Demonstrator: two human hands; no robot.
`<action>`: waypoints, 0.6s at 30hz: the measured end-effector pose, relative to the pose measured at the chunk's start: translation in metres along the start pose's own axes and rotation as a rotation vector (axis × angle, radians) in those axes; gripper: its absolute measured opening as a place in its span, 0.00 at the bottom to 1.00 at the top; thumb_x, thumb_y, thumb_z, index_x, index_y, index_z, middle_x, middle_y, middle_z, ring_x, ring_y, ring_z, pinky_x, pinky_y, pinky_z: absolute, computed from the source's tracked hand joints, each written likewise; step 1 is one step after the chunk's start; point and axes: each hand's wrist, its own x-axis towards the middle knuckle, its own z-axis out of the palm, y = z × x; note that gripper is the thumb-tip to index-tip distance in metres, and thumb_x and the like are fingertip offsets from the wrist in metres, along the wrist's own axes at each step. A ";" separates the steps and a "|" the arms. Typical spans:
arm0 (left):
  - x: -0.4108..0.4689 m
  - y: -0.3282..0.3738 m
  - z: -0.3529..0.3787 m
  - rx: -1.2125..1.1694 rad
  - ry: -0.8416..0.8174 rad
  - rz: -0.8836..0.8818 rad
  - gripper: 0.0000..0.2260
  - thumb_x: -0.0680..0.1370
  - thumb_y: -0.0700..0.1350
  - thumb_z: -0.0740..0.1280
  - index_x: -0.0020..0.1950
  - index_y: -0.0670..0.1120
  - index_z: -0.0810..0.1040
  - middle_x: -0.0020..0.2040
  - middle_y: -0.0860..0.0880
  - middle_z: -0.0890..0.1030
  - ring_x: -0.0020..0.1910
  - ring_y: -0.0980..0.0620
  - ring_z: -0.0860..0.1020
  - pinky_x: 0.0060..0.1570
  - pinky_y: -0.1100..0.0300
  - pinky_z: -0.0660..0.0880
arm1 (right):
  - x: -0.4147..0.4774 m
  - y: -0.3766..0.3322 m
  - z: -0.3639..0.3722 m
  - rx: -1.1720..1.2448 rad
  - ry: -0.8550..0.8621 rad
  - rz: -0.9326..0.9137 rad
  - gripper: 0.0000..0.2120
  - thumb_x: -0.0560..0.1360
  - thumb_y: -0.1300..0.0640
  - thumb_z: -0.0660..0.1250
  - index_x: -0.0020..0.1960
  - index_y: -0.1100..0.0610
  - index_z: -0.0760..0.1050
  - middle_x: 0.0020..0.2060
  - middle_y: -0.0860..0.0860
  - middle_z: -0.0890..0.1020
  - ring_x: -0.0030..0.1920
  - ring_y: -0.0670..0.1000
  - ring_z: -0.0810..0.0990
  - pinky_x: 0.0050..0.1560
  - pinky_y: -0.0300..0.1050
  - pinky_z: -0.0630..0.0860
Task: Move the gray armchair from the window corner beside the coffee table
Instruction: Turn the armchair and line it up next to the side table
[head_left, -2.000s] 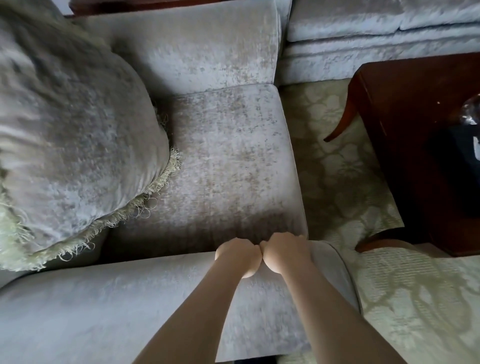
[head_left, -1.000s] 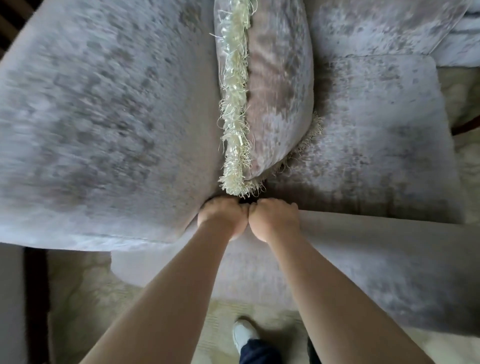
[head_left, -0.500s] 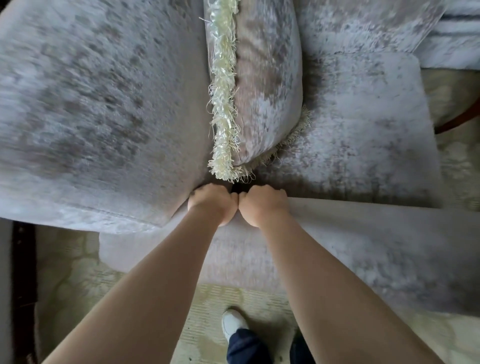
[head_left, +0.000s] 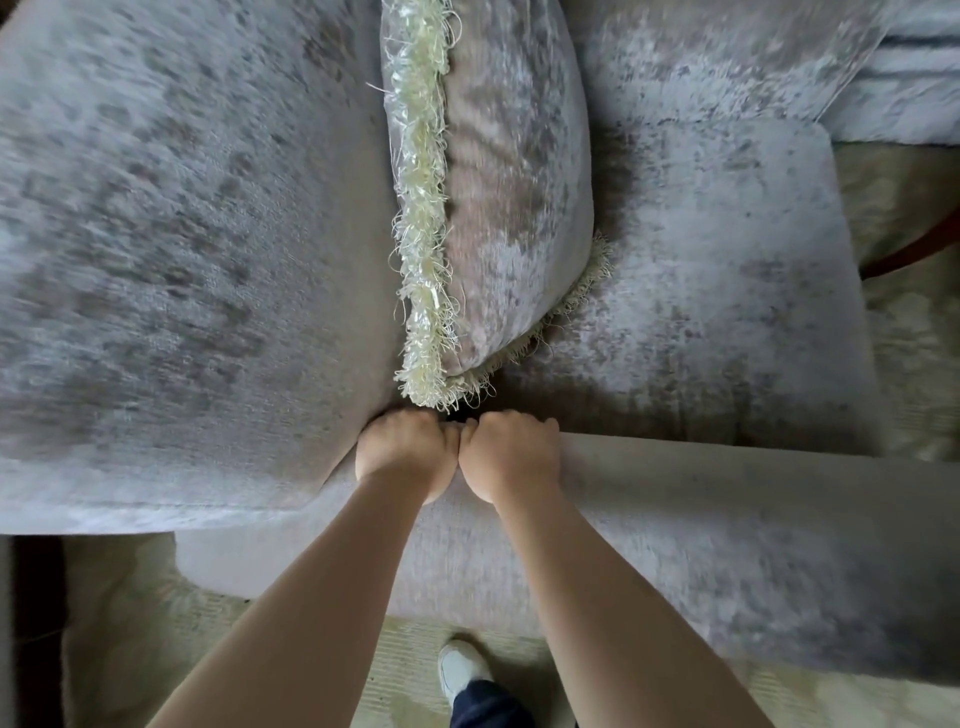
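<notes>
We're looking straight down on the gray armchair (head_left: 701, 291), and it fills nearly the whole frame: back at the left, seat at centre right, one armrest running across the lower middle. Our left hand (head_left: 408, 452) and right hand (head_left: 511, 454) sit side by side on top of that armrest, thumbs touching. Both grips are curled tight over its edge right where it meets the back. The fingertips go down the inner side, out of sight.

A fringed cushion (head_left: 498, 208) stands on edge on the seat against the back, its lower corner just above our hands. Pale patterned carpet (head_left: 119, 623) shows at the lower left, and a white shoe (head_left: 460, 670) at bottom centre, below the armrest. At the right edge there's a curved bit of dark wood (head_left: 919, 249) near the seat front. It could be the coffee table, but the sliver's too small to say.
</notes>
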 end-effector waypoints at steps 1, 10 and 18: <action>0.000 0.000 0.000 -0.006 0.007 0.000 0.23 0.78 0.60 0.50 0.43 0.48 0.77 0.45 0.45 0.81 0.43 0.46 0.78 0.38 0.59 0.67 | -0.001 0.000 0.000 0.008 0.005 -0.002 0.22 0.79 0.49 0.47 0.44 0.56 0.77 0.44 0.54 0.81 0.45 0.57 0.77 0.51 0.53 0.64; -0.004 0.001 -0.006 0.030 -0.059 -0.014 0.22 0.78 0.58 0.50 0.53 0.46 0.78 0.52 0.43 0.79 0.50 0.43 0.76 0.43 0.56 0.66 | -0.003 0.002 -0.008 0.034 -0.105 -0.002 0.17 0.78 0.49 0.47 0.39 0.54 0.70 0.45 0.54 0.80 0.46 0.55 0.76 0.51 0.52 0.63; -0.017 -0.005 0.001 -0.069 -0.043 -0.003 0.17 0.77 0.55 0.52 0.50 0.47 0.77 0.53 0.43 0.79 0.51 0.42 0.76 0.45 0.54 0.68 | -0.016 0.002 -0.003 0.051 -0.089 0.020 0.21 0.77 0.48 0.48 0.41 0.57 0.75 0.44 0.55 0.80 0.43 0.56 0.75 0.48 0.52 0.62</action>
